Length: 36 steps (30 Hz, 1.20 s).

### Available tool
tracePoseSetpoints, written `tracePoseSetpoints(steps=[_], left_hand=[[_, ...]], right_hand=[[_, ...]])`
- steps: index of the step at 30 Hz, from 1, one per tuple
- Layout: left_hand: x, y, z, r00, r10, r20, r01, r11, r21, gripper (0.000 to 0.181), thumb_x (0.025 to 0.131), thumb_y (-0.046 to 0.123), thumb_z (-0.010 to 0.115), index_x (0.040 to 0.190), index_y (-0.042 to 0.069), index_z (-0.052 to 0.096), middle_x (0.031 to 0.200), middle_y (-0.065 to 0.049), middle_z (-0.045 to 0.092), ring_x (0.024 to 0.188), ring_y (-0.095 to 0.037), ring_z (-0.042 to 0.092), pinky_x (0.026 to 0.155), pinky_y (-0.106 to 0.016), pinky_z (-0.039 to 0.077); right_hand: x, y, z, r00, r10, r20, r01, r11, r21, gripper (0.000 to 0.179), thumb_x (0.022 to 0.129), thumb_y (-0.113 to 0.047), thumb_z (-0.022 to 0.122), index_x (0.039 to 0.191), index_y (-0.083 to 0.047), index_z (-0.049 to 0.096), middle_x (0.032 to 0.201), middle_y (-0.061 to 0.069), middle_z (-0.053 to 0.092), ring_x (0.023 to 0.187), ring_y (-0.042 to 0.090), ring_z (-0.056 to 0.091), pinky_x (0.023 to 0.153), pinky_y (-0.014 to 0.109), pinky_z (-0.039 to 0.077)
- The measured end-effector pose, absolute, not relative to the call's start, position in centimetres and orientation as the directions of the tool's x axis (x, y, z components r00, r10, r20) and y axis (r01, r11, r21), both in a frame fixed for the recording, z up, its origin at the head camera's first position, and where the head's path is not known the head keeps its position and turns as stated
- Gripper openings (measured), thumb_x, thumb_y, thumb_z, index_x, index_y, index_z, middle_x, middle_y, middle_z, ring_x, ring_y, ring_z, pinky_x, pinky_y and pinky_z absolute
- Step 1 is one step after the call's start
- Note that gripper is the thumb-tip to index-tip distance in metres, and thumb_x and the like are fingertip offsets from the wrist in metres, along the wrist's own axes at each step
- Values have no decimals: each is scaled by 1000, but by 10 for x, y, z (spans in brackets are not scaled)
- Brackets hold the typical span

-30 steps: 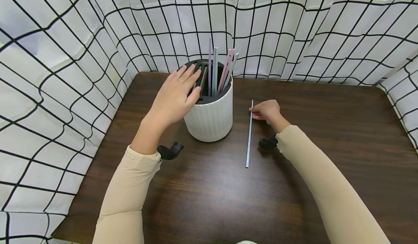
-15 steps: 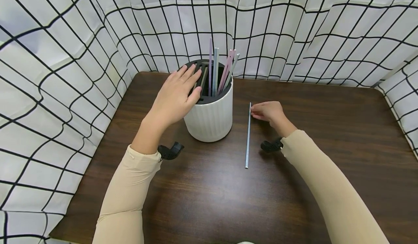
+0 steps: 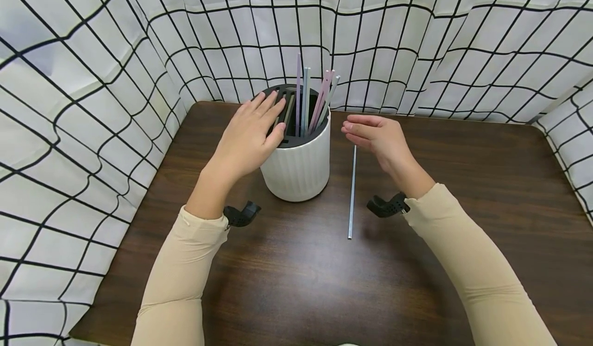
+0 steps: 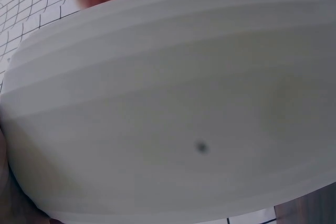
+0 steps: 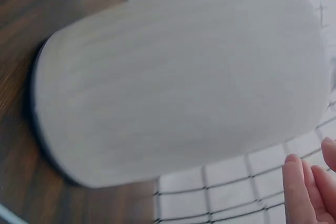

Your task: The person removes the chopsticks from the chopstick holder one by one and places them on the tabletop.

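Observation:
My left hand (image 3: 252, 132) rests with its fingers spread on the dark slotted top (image 3: 292, 141) of a white ribbed utensil holder (image 3: 298, 173). Purple, blue, pink and pale green chopsticks (image 3: 304, 101) stand upright in the holder's right part. A single light blue chopstick (image 3: 352, 196) lies on the table to the right of it. Over the far end of that chopstick, my right hand (image 3: 377, 135) hovers with extended fingers and holds nothing. In the right wrist view its fingers (image 5: 296, 192) show beside the holder's wall (image 5: 178, 82). The holder's wall (image 4: 168, 98) fills most of the left wrist view.
The dark wooden table (image 3: 301, 284) is bordered by a white curtain (image 3: 380, 42) with black grid lines at the back and sides. A white rounded edge of something (image 3: 348, 344) just shows at the near edge of the head view.
My right hand has let go of the light blue chopstick, which now lies still, and has risen toward the holder with its fingers straightened. The left hand has stayed on the holder.

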<state>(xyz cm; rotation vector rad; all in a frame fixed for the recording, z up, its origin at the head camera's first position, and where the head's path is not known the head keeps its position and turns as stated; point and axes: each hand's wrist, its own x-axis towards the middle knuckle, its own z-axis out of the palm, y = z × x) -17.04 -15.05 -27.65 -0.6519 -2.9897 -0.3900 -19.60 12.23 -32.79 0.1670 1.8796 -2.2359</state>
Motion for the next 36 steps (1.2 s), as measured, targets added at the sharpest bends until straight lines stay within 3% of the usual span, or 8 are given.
tracePoseSetpoints(steps=[7,17,27,32,36], left_hand=[[-171,-150,-277,-908,403,112,418,879,229,58,105,38,30,158,13,30,166,-8,22,156,-28,13,129,-45,7],[-171,-151,-278,-907,404,117,421,877,234,59,105,39,30,158,14,30,166,-8,22,156,-27,13,129,-45,7],[-171,-150,-278,-907,404,121,421,876,235,59,105,40,30,158,15,29,166,-7,22,156,-27,13,129,-45,7],[-172,-151,-278,-908,400,123,418,879,228,58,105,39,30,158,14,30,166,-7,21,156,-26,13,129,-46,8],[-172,-150,-278,-908,400,123,419,878,232,58,105,40,30,158,14,30,166,-7,21,156,-26,13,129,-46,8]], right_hand=[[-179,108,-299,-997,-74,-20,39,-276,-960,35,85,-2,75,118,10,68,99,8,77,91,18,76,87,30,60],[-173,96,-279,-998,-43,48,-33,-297,-954,26,84,0,75,110,6,73,97,7,75,91,16,75,86,29,60],[-167,84,-280,-994,8,106,-105,-226,-968,29,83,-4,78,108,7,73,98,6,74,88,12,74,85,29,60],[-169,78,-279,-982,46,182,-186,-93,-978,31,81,-11,81,106,6,74,96,7,75,83,11,74,83,30,61],[-170,74,-280,-963,85,254,-251,42,-967,30,80,-17,83,101,4,76,88,3,76,77,8,73,77,24,61]])
